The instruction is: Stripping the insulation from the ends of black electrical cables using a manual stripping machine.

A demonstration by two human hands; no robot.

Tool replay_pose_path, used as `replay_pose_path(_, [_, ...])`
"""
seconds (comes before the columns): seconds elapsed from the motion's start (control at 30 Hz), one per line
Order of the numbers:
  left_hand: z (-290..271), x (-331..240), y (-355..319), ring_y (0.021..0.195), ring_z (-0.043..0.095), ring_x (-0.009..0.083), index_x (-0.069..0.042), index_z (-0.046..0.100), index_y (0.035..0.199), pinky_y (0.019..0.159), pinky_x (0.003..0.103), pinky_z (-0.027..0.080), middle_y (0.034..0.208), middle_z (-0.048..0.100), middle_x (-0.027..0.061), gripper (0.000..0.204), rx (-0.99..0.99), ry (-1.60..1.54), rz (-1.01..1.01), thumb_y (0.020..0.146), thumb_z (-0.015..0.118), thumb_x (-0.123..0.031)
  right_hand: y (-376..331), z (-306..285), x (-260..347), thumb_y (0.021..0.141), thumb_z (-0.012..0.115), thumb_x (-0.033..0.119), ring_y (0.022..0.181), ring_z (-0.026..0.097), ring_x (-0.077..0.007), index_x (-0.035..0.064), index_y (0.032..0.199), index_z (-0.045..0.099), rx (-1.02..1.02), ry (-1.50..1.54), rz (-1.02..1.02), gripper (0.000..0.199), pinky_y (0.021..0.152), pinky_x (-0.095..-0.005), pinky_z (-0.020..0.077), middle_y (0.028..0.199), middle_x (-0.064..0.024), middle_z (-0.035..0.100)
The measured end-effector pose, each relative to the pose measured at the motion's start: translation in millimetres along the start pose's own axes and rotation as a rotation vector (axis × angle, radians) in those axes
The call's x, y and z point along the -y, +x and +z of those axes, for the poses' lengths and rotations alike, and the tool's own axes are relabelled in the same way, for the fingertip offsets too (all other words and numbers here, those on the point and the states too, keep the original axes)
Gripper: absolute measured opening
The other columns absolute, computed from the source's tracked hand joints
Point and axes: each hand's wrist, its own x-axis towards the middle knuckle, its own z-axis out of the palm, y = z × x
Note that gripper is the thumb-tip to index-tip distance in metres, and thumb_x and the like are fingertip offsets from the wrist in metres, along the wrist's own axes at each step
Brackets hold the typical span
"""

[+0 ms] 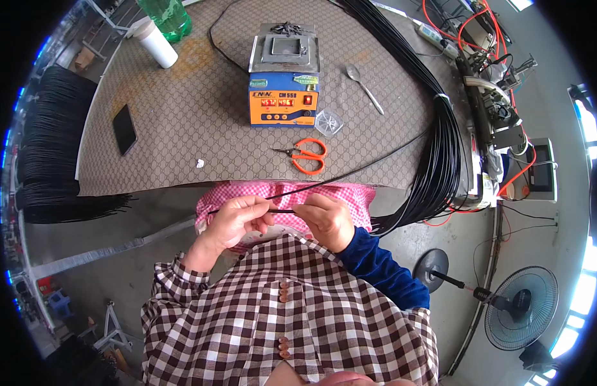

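My left hand [231, 223] pinches a thin black cable [283, 211] between thumb and fingers, in front of my lap. A short way to the right, my right hand [326, 222] grips the same cable with curled fingers. A stretch of it shows between the two hands. A black strand [366, 168] leads from the large bundle of black cables [433, 161] at the right and passes just beyond my hands. On the table, nearest to my hands, lie orange-handled scissors [302, 154]. Behind them stands a blue and orange solder pot [283, 103] with a lit display.
A metal spoon [355, 74] and a small clear dish [328, 122] lie by the pot. A phone [125, 130], a white bottle [158, 46] and a green bottle [167, 19] are at the left. Black cables [51, 141] hang off the left side; a fan [521, 307] stands at right.
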Motion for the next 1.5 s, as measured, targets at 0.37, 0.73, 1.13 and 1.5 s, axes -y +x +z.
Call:
replay_pose_path(0.37, [3.2, 7.4, 6.7, 0.056, 0.049, 0.0052, 0.001, 0.060, 0.079, 0.046, 0.018, 0.035, 0.067, 0.058, 0.0033, 0.024, -0.131, 0.215, 0.099, 0.086, 0.051, -0.020, -6.8, 7.4, -9.8, 0.056, 0.060, -0.005, 0.056, 0.053, -0.0213, 0.0022, 0.081, 0.063, -0.144, -0.114, -0.068, 0.026, 0.047, -0.0310, 0.0435, 0.069, -0.0071, 0.052])
replay_pose_path(0.73, [2.0, 18.5, 31.3, 0.053, 0.042, 0.0040, -0.003, 0.060, 0.085, 0.048, 0.016, 0.036, 0.063, 0.051, -0.0012, 0.023, -0.197, 0.110, 0.629, 0.088, 0.050, -0.023, -17.5, -6.8, -16.0, 0.082, 0.059, 0.007, 0.048, 0.040, -0.0038, -0.0021, 0.083, 0.059, 0.039, 0.905, 0.836, 0.009, 0.043, -0.0173, 0.0298, 0.063, 0.0003, 0.052])
replay_pose_path(1.13, [29.9, 10.1, 37.1, 0.063, 0.043, 0.0050, 0.000, 0.062, 0.089, 0.058, 0.018, 0.036, 0.072, 0.053, -0.0017, 0.014, 0.058, -0.198, 0.293, 0.080, 0.059, -0.010, -16.0, -16.9, -23.9, 0.086, 0.052, 0.014, 0.041, 0.042, -0.0094, -0.0051, 0.090, 0.058, 0.283, 1.457, 1.048, 0.020, 0.041, -0.0204, 0.0348, 0.062, -0.0047, 0.055])
replay_pose_path(1.5, [51.1, 17.1, 55.9, 0.058, 0.040, 0.0069, -0.007, 0.055, 0.074, 0.059, 0.022, 0.036, 0.059, 0.042, -0.0036, 0.012, -0.119, -0.560, 0.263, 0.080, 0.060, -0.017, -17.3, -12.4, -28.6, 0.088, 0.047, 0.017, 0.035, 0.034, -0.0080, -0.0028, 0.089, 0.056, 0.225, 1.528, 1.053, 0.021, 0.036, -0.0208, 0.0288, 0.056, -0.0048, 0.052])
